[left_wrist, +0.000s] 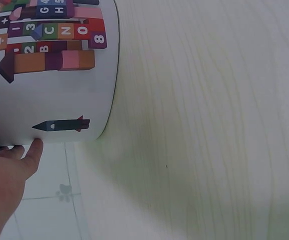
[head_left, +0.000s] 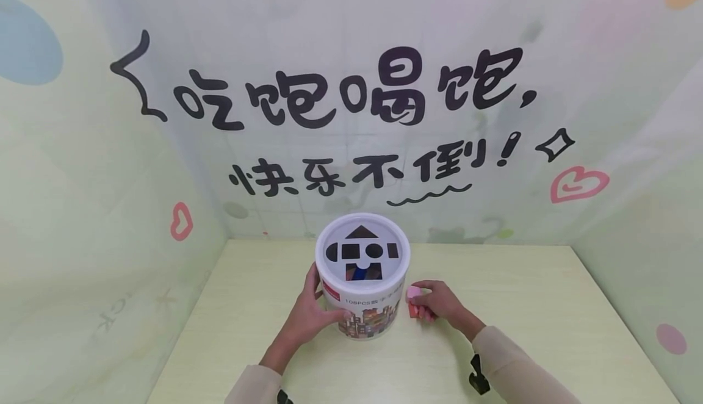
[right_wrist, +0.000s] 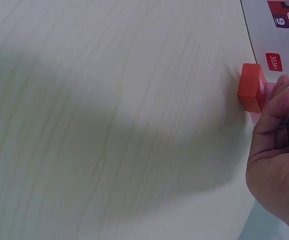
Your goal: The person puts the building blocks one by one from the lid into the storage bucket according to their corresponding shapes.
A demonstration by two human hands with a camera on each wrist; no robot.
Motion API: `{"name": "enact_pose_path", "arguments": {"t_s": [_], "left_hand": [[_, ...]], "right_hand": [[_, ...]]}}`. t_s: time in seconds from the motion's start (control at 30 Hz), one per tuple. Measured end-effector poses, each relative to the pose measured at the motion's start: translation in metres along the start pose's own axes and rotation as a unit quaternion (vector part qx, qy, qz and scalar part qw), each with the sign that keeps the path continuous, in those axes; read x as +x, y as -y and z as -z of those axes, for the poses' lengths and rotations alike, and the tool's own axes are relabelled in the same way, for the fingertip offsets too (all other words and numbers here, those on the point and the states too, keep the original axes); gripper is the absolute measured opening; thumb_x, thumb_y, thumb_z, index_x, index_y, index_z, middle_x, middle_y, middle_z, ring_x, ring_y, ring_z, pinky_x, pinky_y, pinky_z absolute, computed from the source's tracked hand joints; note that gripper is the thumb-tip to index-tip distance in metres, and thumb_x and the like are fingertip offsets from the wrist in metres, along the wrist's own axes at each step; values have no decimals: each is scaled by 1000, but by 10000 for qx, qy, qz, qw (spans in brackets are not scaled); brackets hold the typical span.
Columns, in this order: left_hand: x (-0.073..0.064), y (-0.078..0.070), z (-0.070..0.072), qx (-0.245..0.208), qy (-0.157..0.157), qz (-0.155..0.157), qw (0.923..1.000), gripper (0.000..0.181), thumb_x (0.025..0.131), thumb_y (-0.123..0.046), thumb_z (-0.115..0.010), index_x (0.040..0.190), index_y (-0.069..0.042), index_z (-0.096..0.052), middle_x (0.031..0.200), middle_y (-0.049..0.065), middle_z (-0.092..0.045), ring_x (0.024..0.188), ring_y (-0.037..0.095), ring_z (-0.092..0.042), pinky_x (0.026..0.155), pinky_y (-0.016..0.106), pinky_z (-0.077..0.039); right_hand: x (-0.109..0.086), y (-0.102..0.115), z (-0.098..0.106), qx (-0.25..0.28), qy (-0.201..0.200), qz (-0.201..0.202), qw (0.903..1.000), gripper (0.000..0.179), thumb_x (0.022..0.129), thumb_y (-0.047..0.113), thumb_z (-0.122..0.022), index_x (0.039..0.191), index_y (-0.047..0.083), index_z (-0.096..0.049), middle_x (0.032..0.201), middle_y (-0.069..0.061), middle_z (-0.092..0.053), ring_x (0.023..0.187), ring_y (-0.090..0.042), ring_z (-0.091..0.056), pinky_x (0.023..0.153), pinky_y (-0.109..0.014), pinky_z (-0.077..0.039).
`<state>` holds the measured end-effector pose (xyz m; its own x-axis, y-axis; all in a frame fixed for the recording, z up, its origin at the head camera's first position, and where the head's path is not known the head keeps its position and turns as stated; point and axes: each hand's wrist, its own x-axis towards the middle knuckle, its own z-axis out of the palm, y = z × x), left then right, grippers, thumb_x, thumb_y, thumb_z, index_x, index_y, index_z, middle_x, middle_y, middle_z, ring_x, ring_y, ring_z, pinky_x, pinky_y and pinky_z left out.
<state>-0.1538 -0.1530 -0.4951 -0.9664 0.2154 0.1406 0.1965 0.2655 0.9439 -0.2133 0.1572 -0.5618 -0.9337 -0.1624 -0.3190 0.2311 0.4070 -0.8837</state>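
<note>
A white cylindrical bucket of building blocks stands upright on the table, its lid cut with several shaped holes. Printed blocks and letters cover its side. My left hand grips the bucket's left side, thumb across the front and fingers round behind. At the bucket's right, my right hand pinches a pink block between thumb and fingers. A red block is right beside the pink one, close to the bucket's wall. The fingers hide part of both blocks.
The pale wood-grain table runs to a printed cloth backdrop with black lettering, close behind the bucket. More cloth hangs at left and right. Through the lid's front hole, a blue piece shows inside the bucket.
</note>
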Motion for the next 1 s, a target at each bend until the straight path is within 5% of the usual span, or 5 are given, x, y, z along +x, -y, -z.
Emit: {"name": "enact_pose_path", "arguments": {"t_s": [0.3,0.8,1.0], "left_hand": [[8,33,-3,-1,-115,-131,9998,121,67,-23,-91,155,-33,-7,159,1,-26,146,28,-24,113,55,-32],[8,36,-3,77,-106,-218,9997,119,67,-30,-90,153,-39,-8,157,-3,-27,145,27,-26,112,56,-33],[7,28,-3,39,-113,-52,9999,121,67,-22,-90,155,-31,-8,158,1,-26,146,29,-25,113,57,-32]], "right_hand": [[1,1,4,-196,47,97,9997,38,90,16,-69,124,0,-61,61,-5,-60,48,-11,-50,43,-21,-42],[-4,22,30,-358,243,429,9981,38,91,14,-66,126,0,-60,55,-4,-55,45,-13,-47,44,-24,-40],[-7,33,43,-554,307,502,9967,42,91,20,-68,127,2,-59,57,-5,-57,45,-13,-48,44,-25,-44]]}}
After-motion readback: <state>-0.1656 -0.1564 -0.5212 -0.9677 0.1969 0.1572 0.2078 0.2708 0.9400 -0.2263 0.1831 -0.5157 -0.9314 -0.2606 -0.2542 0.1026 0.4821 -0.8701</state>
